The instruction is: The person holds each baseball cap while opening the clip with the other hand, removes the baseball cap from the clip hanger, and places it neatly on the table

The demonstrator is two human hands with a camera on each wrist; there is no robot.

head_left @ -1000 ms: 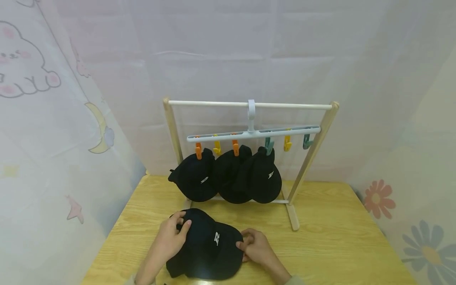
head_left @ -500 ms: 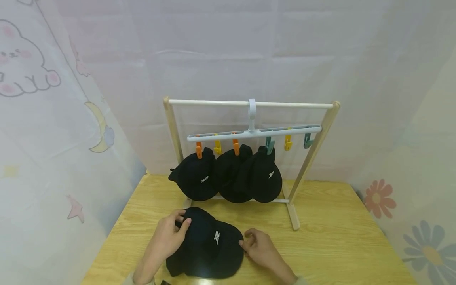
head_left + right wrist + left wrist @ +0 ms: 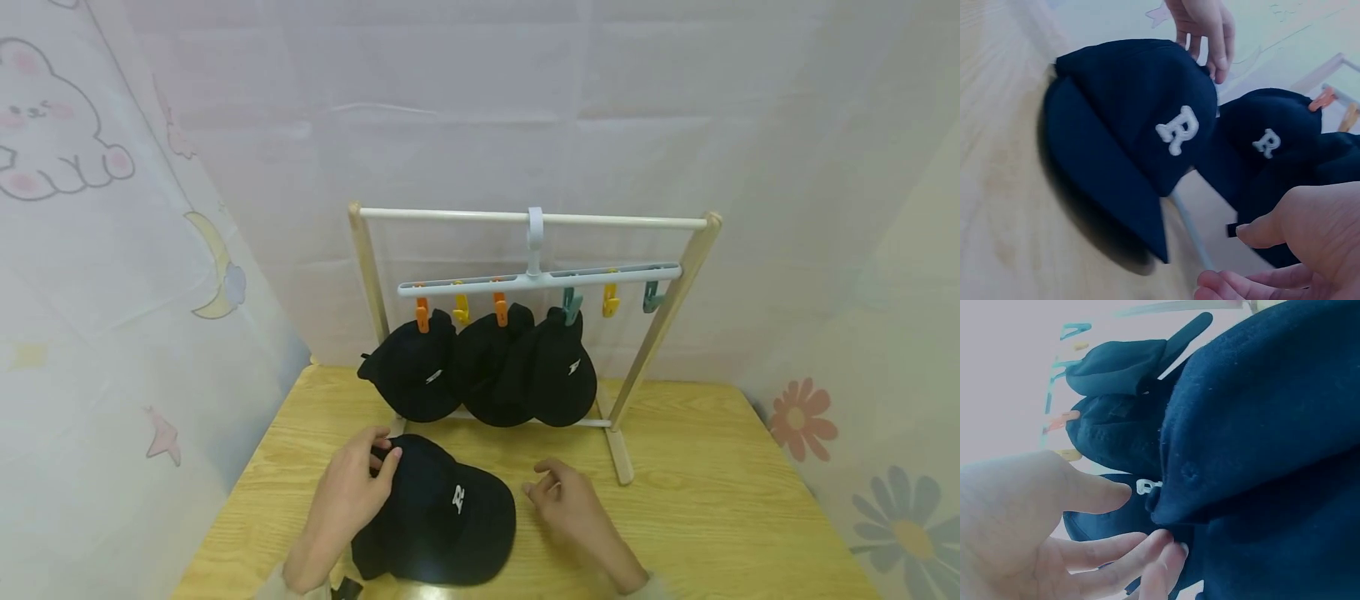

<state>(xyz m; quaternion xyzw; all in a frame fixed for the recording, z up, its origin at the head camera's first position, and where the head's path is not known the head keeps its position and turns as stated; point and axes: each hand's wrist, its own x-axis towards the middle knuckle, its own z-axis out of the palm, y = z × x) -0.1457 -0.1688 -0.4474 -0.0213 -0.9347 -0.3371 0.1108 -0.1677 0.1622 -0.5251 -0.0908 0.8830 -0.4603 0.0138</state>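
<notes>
Black cap (image 3: 435,525) w/ white R is on table (image 3: 697,492), in front of rack (image 3: 663,321), brim pointing to the person's R side. L hand (image 3: 348,487) is at the crown's back edge, fingers bent & touching it, thumb a bit apart from them in the L wrist view; can't tell if it grips or only touches. R hand (image 3: 573,504) is just beside the brim, off it, approx. level w/ the logo; fingers loosely curled, thumb apart, holding nothing.

Behind, 3 hung caps (image 3: 562,375) overlap in a row under hanger (image 3: 480,287), on 2 orange clips (image 3: 423,317) & a teal clip (image 3: 572,307). Same bar has 2 yellow clips (image 3: 611,302) + another teal one. Small dark item (image 3: 347,589) by the L cuff, partly out of view.
</notes>
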